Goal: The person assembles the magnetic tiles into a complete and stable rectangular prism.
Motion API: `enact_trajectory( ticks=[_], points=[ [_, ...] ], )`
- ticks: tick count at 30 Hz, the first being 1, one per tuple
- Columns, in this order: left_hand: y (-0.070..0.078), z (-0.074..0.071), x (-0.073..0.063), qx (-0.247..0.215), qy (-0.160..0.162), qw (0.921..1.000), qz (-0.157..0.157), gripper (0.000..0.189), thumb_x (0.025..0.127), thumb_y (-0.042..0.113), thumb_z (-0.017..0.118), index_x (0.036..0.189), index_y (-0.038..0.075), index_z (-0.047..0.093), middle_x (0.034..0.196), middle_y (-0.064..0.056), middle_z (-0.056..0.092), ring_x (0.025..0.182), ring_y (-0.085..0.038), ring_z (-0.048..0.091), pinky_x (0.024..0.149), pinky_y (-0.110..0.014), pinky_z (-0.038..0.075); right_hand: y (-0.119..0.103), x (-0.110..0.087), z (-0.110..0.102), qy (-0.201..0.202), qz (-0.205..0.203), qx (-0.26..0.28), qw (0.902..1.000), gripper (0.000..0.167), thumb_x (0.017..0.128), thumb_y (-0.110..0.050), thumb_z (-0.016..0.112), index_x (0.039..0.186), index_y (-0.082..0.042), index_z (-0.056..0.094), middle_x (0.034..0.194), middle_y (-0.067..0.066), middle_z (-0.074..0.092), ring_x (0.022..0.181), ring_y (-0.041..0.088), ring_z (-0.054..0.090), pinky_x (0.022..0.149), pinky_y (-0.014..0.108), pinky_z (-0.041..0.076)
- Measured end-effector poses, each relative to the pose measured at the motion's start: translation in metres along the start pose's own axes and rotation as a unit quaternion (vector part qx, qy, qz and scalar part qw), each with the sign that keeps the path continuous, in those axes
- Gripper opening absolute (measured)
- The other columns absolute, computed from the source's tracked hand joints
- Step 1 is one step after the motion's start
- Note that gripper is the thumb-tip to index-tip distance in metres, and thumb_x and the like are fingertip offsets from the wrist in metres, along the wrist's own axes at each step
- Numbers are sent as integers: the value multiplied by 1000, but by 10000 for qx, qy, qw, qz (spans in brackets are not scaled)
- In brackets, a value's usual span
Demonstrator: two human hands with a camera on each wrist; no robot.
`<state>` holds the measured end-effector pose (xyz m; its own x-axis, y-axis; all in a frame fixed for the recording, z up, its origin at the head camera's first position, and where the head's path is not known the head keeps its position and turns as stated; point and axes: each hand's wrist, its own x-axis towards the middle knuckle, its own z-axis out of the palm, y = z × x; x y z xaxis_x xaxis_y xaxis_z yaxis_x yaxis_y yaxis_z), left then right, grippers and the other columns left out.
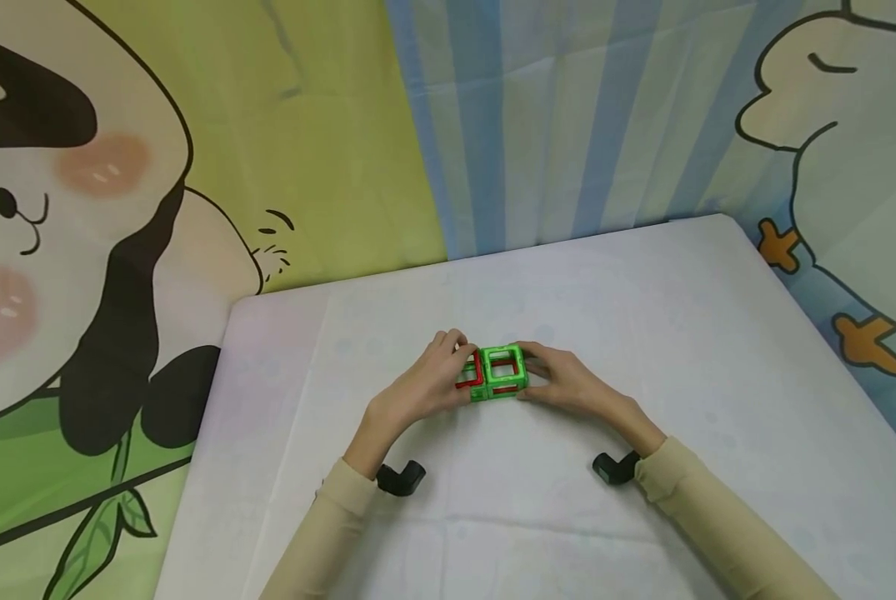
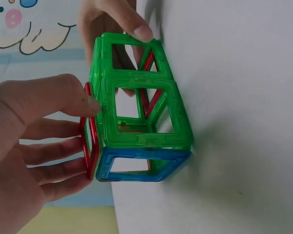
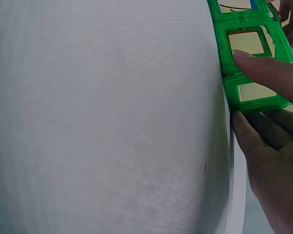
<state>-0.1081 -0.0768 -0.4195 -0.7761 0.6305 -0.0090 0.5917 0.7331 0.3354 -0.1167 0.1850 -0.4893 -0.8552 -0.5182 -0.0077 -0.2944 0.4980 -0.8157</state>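
A small box-like structure of green magnetic tiles (image 2: 151,140) lies on the table between the two hands. One end has a blue square tile (image 2: 104,166), seen in the left wrist view, and red tile edges show through the open frames. My left hand (image 1: 431,379) pinches a red square tile (image 2: 92,168) against the structure's upper side, thumb on its edge and fingers behind it. From the other end my right hand (image 1: 573,385) grips the green tiles, its thumb lying across one frame and its fingers around the end face.
A white-covered table (image 1: 568,300) lies under the hands. Behind it hangs a printed cloth (image 1: 327,167) with cartoon animals and stripes. A black wrist device (image 1: 402,478) shows below the left wrist, and another black device (image 1: 614,468) below the right.
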Motion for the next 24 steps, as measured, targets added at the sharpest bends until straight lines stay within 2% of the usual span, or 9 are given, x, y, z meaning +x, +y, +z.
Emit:
enact_trajectory(
  ticks=[9,14,17,20,24],
  points=[
    [-4,-4,9,-292,-365,9988,-114,54,86,10,79,135,-2,60,132,-13,51,116,-26,47,98,-38,48,1,0,0,12,-92,-90,9999,77,85,-14,85,150,0,45,147,24,55,130,39,61,105,49,50],
    [-7,-3,8,-432,-320,9985,-38,51,88,11,77,135,-1,61,132,-13,52,117,-28,47,98,-40,48,0,0,1,25,-43,-62,10000,77,85,-14,85,150,-1,45,147,22,56,130,37,61,106,48,50],
    [-13,0,4,-726,-241,9969,-208,58,89,14,77,141,0,57,137,-14,50,125,-29,45,102,-41,48,0,0,1,24,-54,-21,10000,77,85,-13,85,150,-1,45,147,23,56,130,37,61,106,48,50],
    [-21,5,-2,-1205,-141,9906,-640,76,88,20,82,151,0,46,147,-17,47,137,-32,41,111,-45,45,0,0,1,31,-82,-25,10000,77,85,-12,85,150,-1,46,145,22,57,129,37,61,105,47,51],
    [-31,16,-9,-2058,4,9719,-1144,99,80,17,89,158,-1,31,154,-20,45,142,-35,44,116,-49,40,-1,-1,1,69,-32,33,10000,76,84,-11,85,149,-3,47,146,21,57,130,37,61,105,46,51]
  ],
)
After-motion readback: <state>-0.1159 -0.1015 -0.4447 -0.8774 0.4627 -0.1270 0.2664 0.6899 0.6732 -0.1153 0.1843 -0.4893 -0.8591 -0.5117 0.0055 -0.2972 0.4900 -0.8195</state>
